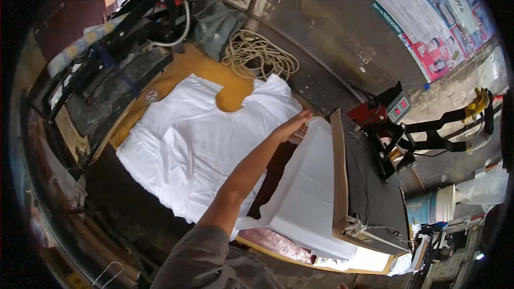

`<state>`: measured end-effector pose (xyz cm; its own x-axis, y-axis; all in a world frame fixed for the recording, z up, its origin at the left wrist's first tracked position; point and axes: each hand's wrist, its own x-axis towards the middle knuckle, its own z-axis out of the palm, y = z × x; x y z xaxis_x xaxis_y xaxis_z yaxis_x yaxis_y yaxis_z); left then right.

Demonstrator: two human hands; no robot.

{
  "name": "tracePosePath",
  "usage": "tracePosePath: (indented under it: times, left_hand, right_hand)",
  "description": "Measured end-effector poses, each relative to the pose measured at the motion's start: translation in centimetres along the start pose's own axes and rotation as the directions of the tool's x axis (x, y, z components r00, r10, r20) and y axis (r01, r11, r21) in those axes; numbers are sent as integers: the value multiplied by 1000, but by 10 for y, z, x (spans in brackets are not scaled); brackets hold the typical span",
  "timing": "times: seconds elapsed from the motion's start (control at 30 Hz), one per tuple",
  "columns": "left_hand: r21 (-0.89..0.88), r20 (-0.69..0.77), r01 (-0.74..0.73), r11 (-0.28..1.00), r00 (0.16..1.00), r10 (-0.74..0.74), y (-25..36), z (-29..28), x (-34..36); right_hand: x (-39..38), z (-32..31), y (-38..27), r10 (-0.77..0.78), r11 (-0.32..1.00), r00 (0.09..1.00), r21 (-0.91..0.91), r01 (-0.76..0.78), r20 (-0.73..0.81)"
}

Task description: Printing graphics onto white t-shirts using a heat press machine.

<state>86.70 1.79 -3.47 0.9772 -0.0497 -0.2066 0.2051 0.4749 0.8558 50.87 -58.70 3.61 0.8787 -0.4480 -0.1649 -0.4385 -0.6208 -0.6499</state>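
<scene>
My left hand (294,128) reaches across, its fingers closed at the upper edge of a white cloth (308,182). That cloth is spread over the bed of a heat press, beside the press's dark plate (369,182). Under my forearm and to the left lies a pile of white T-shirts (193,139), with a neck opening at its far side. A dark gap shows between the pile and the cloth. Of my right hand, only a small blurred part (350,286) shows at the bottom edge; its fingers cannot be made out.
A second heat press (107,83) stands at the left. Coiled beige rope (261,56) and a grey cloth (219,28) lie beyond the shirts, by a yellow-brown surface (201,67). A red controller (369,114), a black lever arm (436,123) and a bucket (444,203) are on the right.
</scene>
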Motion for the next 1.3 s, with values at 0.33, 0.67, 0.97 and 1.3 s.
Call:
tracePosePath:
  times: [0.33, 0.67, 0.97, 1.3]
  left_hand:
    - [-447, 48, 67, 892, 998, -51, -63, -10, 38]
    - [-677, 304, 239, 696, 952, -32, -84, 22, -218]
    - [12, -333, -250, 968, 912, 240, -88, -6, -307]
    - [403, -750, -105, 909, 532, 393, -227, 74, -381]
  right_hand:
    - [7, 34, 19, 15, 1000, 990, 19, -18, 143]
    - [152, 107, -20, -359, 661, 909, 745, 88, 212]
    - [163, 168, -40, -261, 523, 947, 852, -26, 189]
    - [190, 176, 45, -278, 900, 918, -257, 352, 283]
